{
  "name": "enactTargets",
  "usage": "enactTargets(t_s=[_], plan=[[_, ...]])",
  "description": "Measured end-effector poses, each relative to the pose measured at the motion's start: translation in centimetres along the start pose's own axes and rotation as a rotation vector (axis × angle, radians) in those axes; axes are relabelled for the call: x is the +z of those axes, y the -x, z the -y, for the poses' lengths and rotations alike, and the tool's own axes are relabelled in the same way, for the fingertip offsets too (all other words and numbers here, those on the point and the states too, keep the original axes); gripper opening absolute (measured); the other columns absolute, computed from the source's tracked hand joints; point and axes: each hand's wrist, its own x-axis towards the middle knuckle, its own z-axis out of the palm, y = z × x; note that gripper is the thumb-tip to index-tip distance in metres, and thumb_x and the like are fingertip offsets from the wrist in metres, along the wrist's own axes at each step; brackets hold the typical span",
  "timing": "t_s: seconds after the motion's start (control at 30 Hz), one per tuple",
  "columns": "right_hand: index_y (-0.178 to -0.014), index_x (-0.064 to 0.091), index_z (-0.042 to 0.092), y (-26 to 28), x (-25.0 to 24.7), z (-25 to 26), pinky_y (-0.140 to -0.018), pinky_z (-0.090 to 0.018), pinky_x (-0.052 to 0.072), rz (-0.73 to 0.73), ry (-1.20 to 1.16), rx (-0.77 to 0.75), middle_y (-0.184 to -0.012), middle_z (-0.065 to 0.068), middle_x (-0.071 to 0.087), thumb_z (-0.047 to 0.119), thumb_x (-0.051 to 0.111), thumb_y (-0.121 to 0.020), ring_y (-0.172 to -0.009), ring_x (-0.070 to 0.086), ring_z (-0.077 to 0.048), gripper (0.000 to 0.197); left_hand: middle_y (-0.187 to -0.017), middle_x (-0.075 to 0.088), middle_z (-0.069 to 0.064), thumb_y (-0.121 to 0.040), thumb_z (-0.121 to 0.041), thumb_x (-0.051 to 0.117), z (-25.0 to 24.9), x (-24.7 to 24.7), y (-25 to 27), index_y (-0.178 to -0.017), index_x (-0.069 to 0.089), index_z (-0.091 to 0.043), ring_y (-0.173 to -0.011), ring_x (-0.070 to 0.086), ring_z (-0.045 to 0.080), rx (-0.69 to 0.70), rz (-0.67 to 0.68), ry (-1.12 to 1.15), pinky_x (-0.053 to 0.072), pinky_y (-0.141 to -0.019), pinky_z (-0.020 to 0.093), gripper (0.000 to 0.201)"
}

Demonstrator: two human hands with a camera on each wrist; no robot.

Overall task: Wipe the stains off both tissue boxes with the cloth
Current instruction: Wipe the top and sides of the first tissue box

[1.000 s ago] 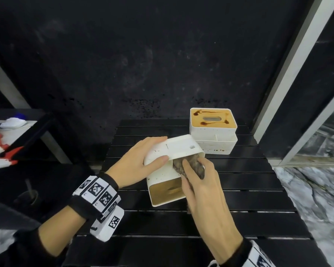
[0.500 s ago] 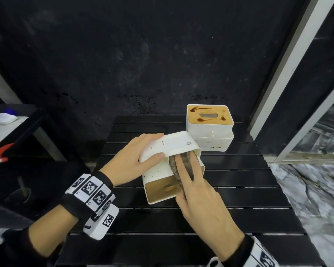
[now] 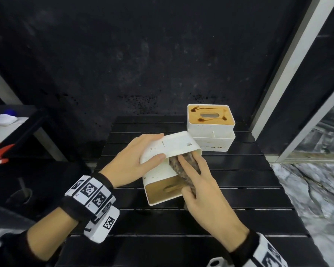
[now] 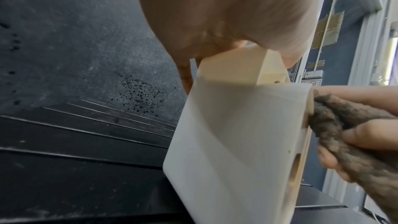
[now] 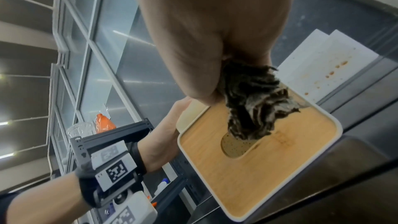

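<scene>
**Tissue box tipped on its side, cloth pressed on its wall**

The near tissue box point(image 3: 168, 166) rests tilted on the black slatted counter point(image 3: 239, 199), with its wooden lid point(image 5: 269, 168) turned toward the person. The left hand point(image 3: 131, 164) holds it from above: the fingers lie over the upturned wall and the thumb presses on the side wall. The right hand point(image 3: 206, 191) holds the dark cloth point(image 3: 181, 170); its fingers point(image 3: 185, 166) are curled around the bunch and press it against the side wall of the box, close to the lid edge. In the right wrist view the cloth hangs in front of the lid slot. The second tissue box point(image 3: 210, 126) stands upright just behind, at the far right of the counter, with brown stains on its lid and small spots on its lower wall.
</scene>
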Motion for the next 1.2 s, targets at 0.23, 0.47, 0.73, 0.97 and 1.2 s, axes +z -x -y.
enactTargets(t_s=[0.23, 0.47, 0.73, 0.97, 1.2], plan=[[-0.153, 0.03, 0.041, -0.7, -0.2, 0.8, -0.092, -0.03, 0.057, -0.096, 0.171, -0.082, -0.158, 0.016, 0.008, 0.045, 0.054, -0.098, -0.108, 0.061, -0.014, 0.061, -0.139, 0.038, -0.042, -0.086, -0.079, 0.042, -0.1, 0.1, 0.0, -0.153, 0.035, -0.051, -0.132, 0.036, -0.015, -0.015, -0.003, 0.02, 0.045, -0.108, 0.037, 0.073], [-0.158, 0.015, 0.041, -0.8, -0.7, 0.8, -0.101, -0.036, 0.052, -0.011, 0.322, -0.043, -0.161, 0.014, -0.003, 0.055, 0.049, -0.099, -0.123, 0.058, -0.021, 0.069, -0.141, 0.041, -0.033, -0.084, -0.08, 0.042, -0.5, 0.1, 0.1, -0.153, 0.034, -0.049, -0.13, 0.039, -0.011, -0.028, 0.006, 0.03, 0.046, -0.107, 0.037, 0.076], [-0.159, 0.001, 0.038, -0.3, -1.2, 1.0, -0.087, -0.038, 0.055, 0.097, 0.557, -0.037, -0.166, 0.0, -0.002, 0.062, 0.04, -0.099, -0.101, 0.068, -0.026, 0.075, -0.141, 0.041, -0.033, -0.085, -0.079, 0.041, -0.7, 0.0, 0.0, -0.155, 0.035, -0.047, -0.131, 0.039, -0.005, -0.036, 0.018, 0.023, 0.046, -0.11, 0.041, 0.077], [-0.159, -0.003, 0.038, -0.5, -1.4, 1.3, -0.092, -0.04, 0.052, 0.15, 0.542, -0.015, -0.165, 0.005, -0.004, 0.075, 0.037, -0.09, -0.111, 0.064, -0.028, 0.088, -0.134, 0.038, -0.044, -0.084, -0.079, 0.041, -1.1, 0.0, 0.2, -0.152, 0.034, -0.052, -0.128, 0.038, -0.009, -0.05, 0.031, 0.003, 0.046, -0.108, 0.042, 0.074], [-0.157, 0.007, 0.035, -1.6, -1.7, 1.2, -0.086, -0.042, 0.055, 0.104, 0.561, -0.025, -0.16, 0.002, 0.009, 0.072, 0.041, -0.092, -0.105, 0.065, -0.029, 0.082, -0.142, 0.04, -0.033, -0.083, -0.08, 0.04, -1.3, 0.1, 0.3, -0.154, 0.033, -0.049, -0.132, 0.04, -0.003, -0.05, 0.034, 0.024, 0.047, -0.109, 0.047, 0.077]])
